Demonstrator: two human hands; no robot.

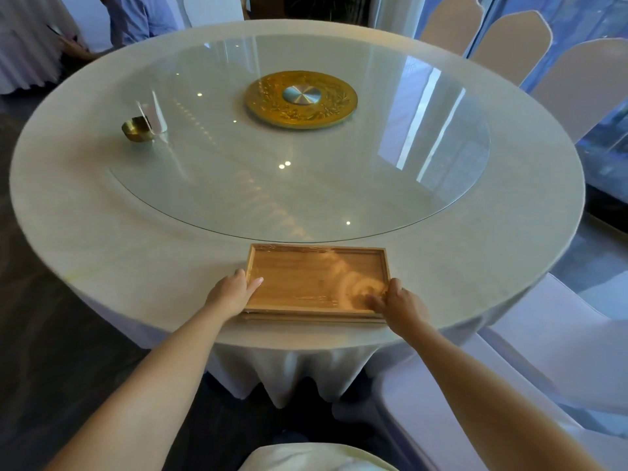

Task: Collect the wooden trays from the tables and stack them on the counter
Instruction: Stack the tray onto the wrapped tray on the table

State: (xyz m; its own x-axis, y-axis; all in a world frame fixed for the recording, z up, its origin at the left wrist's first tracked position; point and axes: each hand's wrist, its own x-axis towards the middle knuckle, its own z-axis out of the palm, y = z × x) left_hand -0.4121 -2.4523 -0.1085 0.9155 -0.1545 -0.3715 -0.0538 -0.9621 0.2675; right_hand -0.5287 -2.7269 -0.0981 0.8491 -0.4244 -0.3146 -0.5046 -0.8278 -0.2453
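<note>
A shallow rectangular wooden tray (pixel 316 278) lies near the front edge of a round table (pixel 102 232) covered in white cloth. A second edge line below it hints at another tray underneath. My left hand (pixel 232 294) grips the tray's left rim, thumb inside. My right hand (pixel 399 305) holds the front right corner, fingers curled over the rim. The tray is empty and looks slightly blurred.
A glass turntable (pixel 424 185) with a gold centre disc (pixel 300 100) fills the table's middle. A small gold bowl (pixel 137 129) and a clear card holder stand at its left. White-covered chairs (pixel 543 362) ring the right side. A person in blue sits at the far left.
</note>
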